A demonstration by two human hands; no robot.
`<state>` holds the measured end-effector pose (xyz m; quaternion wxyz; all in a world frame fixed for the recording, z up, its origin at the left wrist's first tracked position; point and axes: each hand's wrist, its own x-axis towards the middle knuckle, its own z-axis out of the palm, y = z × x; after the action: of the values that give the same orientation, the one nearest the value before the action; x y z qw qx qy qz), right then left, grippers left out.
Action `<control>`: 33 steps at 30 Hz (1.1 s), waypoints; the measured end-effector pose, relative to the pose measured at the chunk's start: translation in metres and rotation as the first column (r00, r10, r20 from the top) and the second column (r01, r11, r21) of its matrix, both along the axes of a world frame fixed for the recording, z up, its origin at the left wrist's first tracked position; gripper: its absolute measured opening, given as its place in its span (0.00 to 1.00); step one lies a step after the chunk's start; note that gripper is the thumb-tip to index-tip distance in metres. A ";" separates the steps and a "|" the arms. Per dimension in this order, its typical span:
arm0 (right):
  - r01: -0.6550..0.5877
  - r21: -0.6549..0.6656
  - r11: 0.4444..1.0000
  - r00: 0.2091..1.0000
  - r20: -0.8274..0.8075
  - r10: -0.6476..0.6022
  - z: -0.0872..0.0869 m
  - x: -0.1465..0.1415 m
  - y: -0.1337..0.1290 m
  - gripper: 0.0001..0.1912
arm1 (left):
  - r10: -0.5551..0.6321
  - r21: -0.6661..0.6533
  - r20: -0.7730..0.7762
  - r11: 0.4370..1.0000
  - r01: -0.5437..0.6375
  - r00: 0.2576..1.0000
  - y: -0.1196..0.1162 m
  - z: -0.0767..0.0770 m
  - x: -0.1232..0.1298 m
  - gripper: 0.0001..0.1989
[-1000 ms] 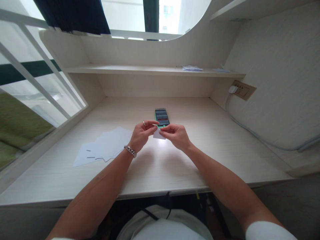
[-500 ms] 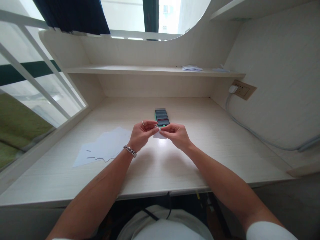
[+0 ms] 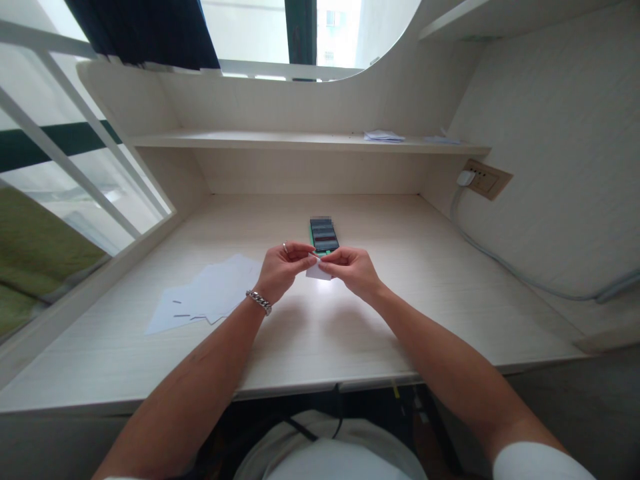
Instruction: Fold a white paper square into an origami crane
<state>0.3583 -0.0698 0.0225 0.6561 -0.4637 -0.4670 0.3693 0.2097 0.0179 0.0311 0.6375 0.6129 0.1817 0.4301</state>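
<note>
A small white piece of paper [image 3: 318,271] is pinched between both hands above the middle of the desk. My left hand [image 3: 285,268], with a ring and a chain bracelet, closes its thumb and forefinger on the paper's left upper part. From the other side my right hand [image 3: 352,269] grips it the same way, the fingertips almost meeting. Any fold at the top edge is mostly covered by fingers. Just beyond the hands lies a phone [image 3: 324,233] in a green case, its screen lit.
Loose white sheets [image 3: 210,288] lie on the desk [image 3: 450,300] left of my hands. Folded papers [image 3: 384,136] rest on the shelf [image 3: 280,139] at the back. A plug with a grey cable [image 3: 500,262] runs from the wall socket [image 3: 489,180] at right.
The paper's lower edge hangs very slightly lower. Both hands keep nearly the same place and grip.
</note>
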 end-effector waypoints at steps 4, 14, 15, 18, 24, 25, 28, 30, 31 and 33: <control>-0.012 0.000 1.000 1.000 0.006 0.012 0.000 0.000 -0.001 0.15 | -0.020 -0.024 0.000 1.000 0.020 1.000 0.001 0.001 -0.001 0.14; -0.012 0.010 1.000 1.000 0.012 0.012 -0.003 0.000 0.001 0.14 | -0.064 -0.101 -0.032 0.993 0.061 0.997 -0.004 0.008 -0.003 0.16; -0.014 0.010 1.000 1.000 0.013 0.013 -0.003 0.000 0.001 0.14 | -0.063 -0.101 -0.034 0.993 0.059 0.997 -0.004 0.008 -0.003 0.17; -0.014 -0.016 1.000 1.000 0.017 0.014 0.000 -0.001 0.000 0.15 | -0.055 -0.090 -0.038 0.995 0.052 0.998 -0.003 0.008 -0.003 0.17; -0.016 -0.122 0.992 0.999 -0.046 0.011 0.006 -0.002 -0.002 0.17 | -0.028 -0.049 -0.066 0.998 0.025 0.997 -0.002 0.007 -0.002 0.16; -0.020 -0.129 0.991 0.999 -0.050 0.014 0.006 -0.002 -0.002 0.17 | -0.027 -0.044 -0.075 0.999 0.023 0.997 -0.003 0.007 -0.002 0.16; -0.034 -0.140 0.990 0.998 -0.048 0.027 0.005 -0.001 -0.002 0.18 | -0.025 -0.046 -0.094 0.999 0.021 0.995 -0.004 0.007 -0.002 0.17; -0.040 -0.143 0.989 0.998 -0.048 0.033 0.006 -0.001 -0.002 0.19 | -0.030 -0.057 -0.099 0.998 0.024 0.995 -0.005 0.008 -0.002 0.17; -0.043 -0.144 0.989 0.998 -0.047 0.037 0.006 0.000 -0.002 0.19 | -0.032 -0.062 -0.102 0.998 0.026 0.994 -0.005 0.008 -0.002 0.17; -0.047 -0.143 0.989 0.998 -0.040 0.042 0.006 0.000 -0.002 0.19 | -0.035 -0.068 -0.107 0.997 0.028 0.994 -0.005 0.009 -0.002 0.17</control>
<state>0.3582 -0.0723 0.0284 0.6209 -0.4925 -0.4373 0.4252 0.2078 0.0128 0.0396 0.6535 0.6164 0.2205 0.3799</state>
